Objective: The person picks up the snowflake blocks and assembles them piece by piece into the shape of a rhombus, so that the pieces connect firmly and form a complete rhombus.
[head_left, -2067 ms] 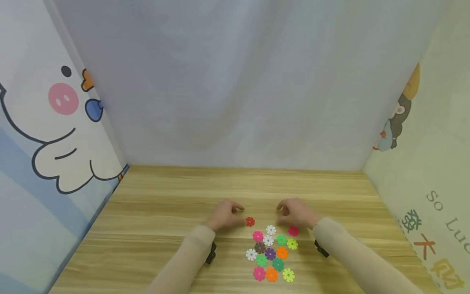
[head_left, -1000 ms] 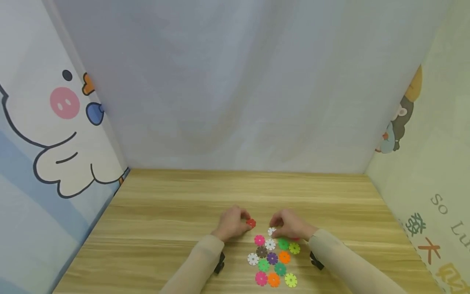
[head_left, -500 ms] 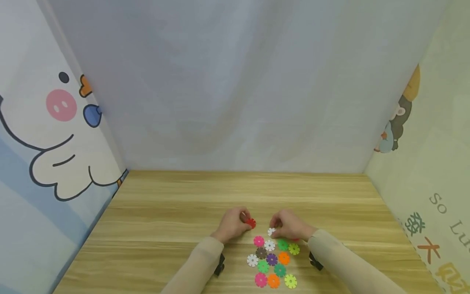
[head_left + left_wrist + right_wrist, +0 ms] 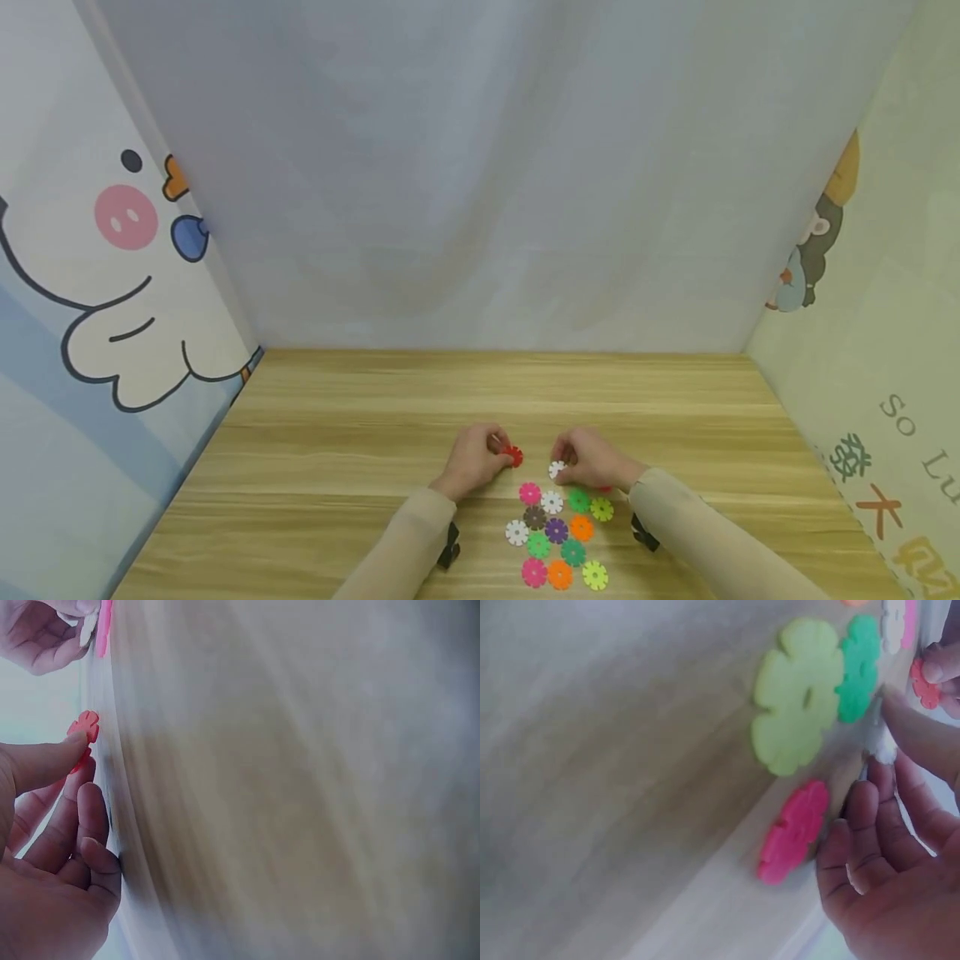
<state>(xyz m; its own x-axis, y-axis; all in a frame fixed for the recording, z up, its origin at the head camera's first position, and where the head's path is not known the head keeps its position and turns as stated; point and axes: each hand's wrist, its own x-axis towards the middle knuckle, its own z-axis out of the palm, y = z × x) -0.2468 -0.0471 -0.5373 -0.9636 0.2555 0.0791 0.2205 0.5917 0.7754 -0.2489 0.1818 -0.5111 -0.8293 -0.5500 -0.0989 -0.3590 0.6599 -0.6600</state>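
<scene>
My left hand (image 4: 474, 458) pinches a red notched plastic disc (image 4: 514, 456) between thumb and fingers; in the left wrist view the red disc (image 4: 85, 727) stands tilted at the thumb tip. To the right, my right hand (image 4: 592, 460) pinches a white notched disc (image 4: 556, 470), part of it covered by the fingers. The right wrist view shows this white disc (image 4: 881, 742) between thumb and forefinger. A pink-red disc (image 4: 795, 832) lies on the table beside the right hand's curled fingers, mostly hidden under that hand in the head view.
Nearer the body, several notched discs lie flat in a loose cluster, among them a pink disc (image 4: 529, 493), a purple disc (image 4: 557, 531), an orange disc (image 4: 560, 575) and a yellow-green disc (image 4: 602, 509). The wooden table (image 4: 337, 425) ends at a grey curtain (image 4: 480, 208).
Both hands came inward from beside the discs; the left took hold of the red disc, the right of the white one. In the last half second the white disc shifted slightly.
</scene>
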